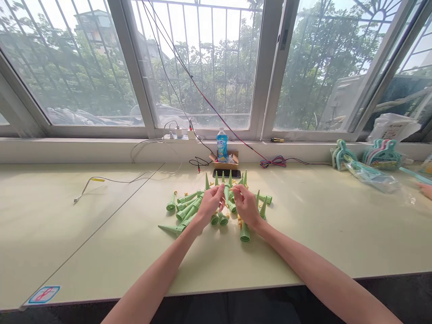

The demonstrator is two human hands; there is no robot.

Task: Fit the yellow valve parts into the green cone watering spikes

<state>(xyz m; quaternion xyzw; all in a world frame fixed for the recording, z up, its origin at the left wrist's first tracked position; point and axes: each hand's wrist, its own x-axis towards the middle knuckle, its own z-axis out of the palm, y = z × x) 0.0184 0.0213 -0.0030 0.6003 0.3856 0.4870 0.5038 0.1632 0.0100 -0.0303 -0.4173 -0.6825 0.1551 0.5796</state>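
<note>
My left hand (209, 204) is closed, its fingertips pinching a green plastic watering spike (227, 194) that points downward between my hands. Close on its right, my right hand (248, 207) is closed too, thumb and fingers pinched at a small yellow valve (231, 189) beside the spike. Around both hands lie several more green spikes, some on their sides like the long one (168, 228) at the left, others standing point up like the one (207, 182) at the back. A threaded open end (245, 236) faces me below my right hand. Small yellow valves are scattered among them.
Behind the pile are a black phone (227, 173) and a blue bottle (222, 145) in a small cardboard box (232, 165). A white cable (114, 180) crosses the left tabletop. Green hangers (383, 155) and another person's hand (425, 190) are at the right.
</note>
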